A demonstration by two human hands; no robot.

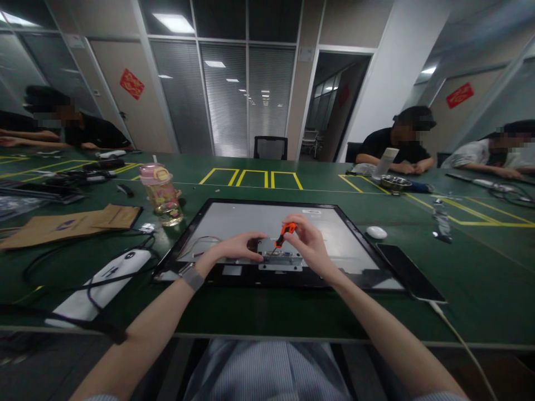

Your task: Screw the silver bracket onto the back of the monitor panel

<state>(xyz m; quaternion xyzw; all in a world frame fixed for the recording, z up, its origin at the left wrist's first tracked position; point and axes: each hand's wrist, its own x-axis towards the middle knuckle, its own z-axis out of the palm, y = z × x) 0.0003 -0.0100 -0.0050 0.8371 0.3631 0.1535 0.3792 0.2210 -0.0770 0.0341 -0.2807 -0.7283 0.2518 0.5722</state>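
Observation:
A flat display panel (217,223) with a black frame lies back side up on the green table. On its near part sits a metal bracket (281,267) with a small board and connectors. My left hand (238,246) has its thumb and fingers curved around the bracket's left end, gripping it. An orange and black screwdriver (286,235) is held in my right hand (309,245). It is tilted, its thin shaft pointing down at the bracket; the exact contact of the tip is too small to tell. Thin wires (204,239) lie on the panel left of my left hand.
A white power strip (100,287) with black cables lies left, near a brown paper bag (71,225) and a pink-lidded bottle (161,192). Right of the panel are a white mouse-like object (377,232) and a phone (412,273) on a cable. Several people sit across the table.

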